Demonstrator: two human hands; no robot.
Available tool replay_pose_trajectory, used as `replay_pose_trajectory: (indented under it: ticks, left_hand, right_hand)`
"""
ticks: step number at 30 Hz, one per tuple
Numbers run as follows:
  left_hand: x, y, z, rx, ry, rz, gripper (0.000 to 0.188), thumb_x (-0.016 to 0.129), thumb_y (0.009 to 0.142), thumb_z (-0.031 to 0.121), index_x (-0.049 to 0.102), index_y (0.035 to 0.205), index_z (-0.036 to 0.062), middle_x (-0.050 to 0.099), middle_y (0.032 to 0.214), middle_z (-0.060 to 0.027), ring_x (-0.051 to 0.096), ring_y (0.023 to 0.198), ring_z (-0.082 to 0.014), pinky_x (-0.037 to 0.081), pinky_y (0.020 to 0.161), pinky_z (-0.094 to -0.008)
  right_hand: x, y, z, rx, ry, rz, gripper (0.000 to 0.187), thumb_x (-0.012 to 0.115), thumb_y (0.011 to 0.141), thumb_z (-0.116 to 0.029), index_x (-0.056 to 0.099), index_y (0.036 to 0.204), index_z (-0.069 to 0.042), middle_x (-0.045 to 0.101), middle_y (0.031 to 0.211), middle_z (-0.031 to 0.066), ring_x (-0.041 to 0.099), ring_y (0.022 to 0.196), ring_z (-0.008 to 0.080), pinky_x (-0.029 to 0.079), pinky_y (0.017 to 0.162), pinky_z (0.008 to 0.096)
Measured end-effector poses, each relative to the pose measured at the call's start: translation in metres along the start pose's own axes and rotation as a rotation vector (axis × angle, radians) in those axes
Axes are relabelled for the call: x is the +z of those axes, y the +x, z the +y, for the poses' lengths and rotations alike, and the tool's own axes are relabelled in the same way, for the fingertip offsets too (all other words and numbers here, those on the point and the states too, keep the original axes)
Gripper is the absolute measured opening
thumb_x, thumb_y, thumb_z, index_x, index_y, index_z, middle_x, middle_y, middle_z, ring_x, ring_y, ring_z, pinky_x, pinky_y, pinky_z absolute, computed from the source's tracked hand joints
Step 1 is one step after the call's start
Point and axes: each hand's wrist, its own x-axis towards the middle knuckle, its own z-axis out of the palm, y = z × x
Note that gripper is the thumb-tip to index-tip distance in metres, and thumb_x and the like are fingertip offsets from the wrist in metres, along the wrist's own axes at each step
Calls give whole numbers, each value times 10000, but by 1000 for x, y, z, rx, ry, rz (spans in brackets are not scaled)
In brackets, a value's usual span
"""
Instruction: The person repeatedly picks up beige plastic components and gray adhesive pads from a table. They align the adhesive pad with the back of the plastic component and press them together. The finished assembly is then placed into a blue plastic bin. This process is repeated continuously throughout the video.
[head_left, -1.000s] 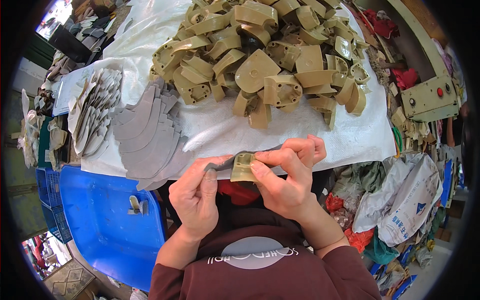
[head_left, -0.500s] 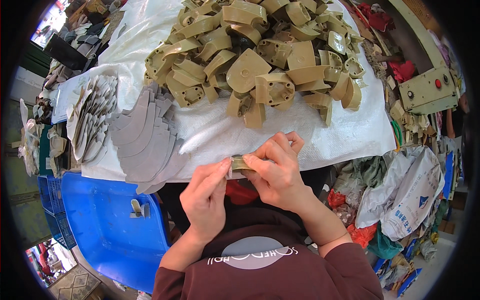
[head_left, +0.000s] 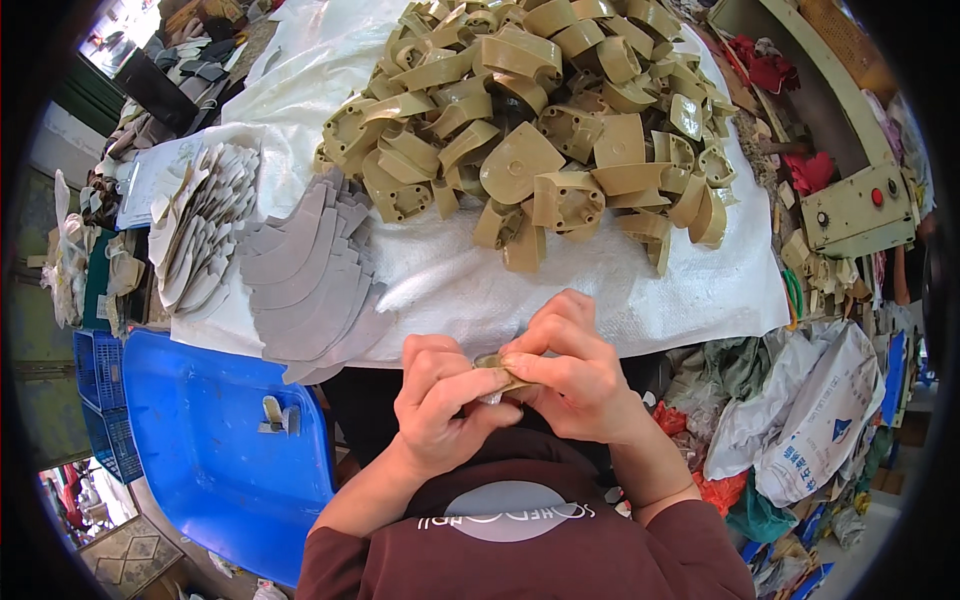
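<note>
White lettering is seen at 6 o'clock on the maroon shirt (head_left: 600, 555), set upon and beside a pale grey oval (head_left: 510, 505). Blue characters and a small blue emblem are printed on the white sack (head_left: 820, 430) at 4 o'clock, its face tilted and creased. Faint marks may be carried by the pale sheet (head_left: 150, 195) at 10 o'clock, but they are too small to be made out.

A small tan piece (head_left: 487, 360) is held just below the middle of the view, between the two hands. It is placed at 1 to 2 o'clock of the left hand (head_left: 440, 405), by whose curled fingers its near end is pinched, and at 9 o'clock of the right hand (head_left: 580, 375), by whose thumb and fingers it is gripped. Most of it is covered by the fingers; whether grey material is wrapped around it cannot be told.

Beyond the hands, the counter is covered by a white woven cloth (head_left: 420, 290). On it, glossy tan moulded pieces (head_left: 520, 160) are heaped at 12 to 1 o'clock, well apart from the hands. Flat grey cut pieces (head_left: 310, 270) are fanned out at 9 o'clock. A blue tub (head_left: 230, 460) is seen at 8 o'clock.
</note>
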Motion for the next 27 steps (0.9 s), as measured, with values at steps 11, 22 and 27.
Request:
replay_pose_trajectory:
  ticks: [11, 22, 27]
  left_hand:
    - [-32, 2, -10, 13, 122, 39, 282, 781, 586, -38, 649, 790, 104, 475, 726, -12, 465, 714, -206, 405, 646, -301]
    - [-20, -4, -1, 225, 227, -181, 303, 676, 555, 16, 596, 842, 71, 597, 897, -81, 623, 744, -222, 349, 568, -292]
    - [-9, 0, 5, 275, 425, -212, 224, 682, 609, 48, 587, 811, 66, 562, 852, -69, 586, 695, -204, 342, 558, -297]
  right_hand:
    - [11, -20, -17, 549, 418, 69, 239, 710, 824, -188, 622, 999, -51, 619, 1066, 114, 601, 860, 228, 441, 838, 357]
    - [26, -34, -20, 778, 1074, 377, 253, 418, 1008, -173, 517, 1111, 36, 622, 1050, 122, 607, 1008, 186, 505, 893, 340]
    - [32, -34, -23, 621, 948, 354, 258, 419, 1003, -157, 528, 1112, 49, 590, 1206, 209, 607, 1051, 225, 486, 907, 340]
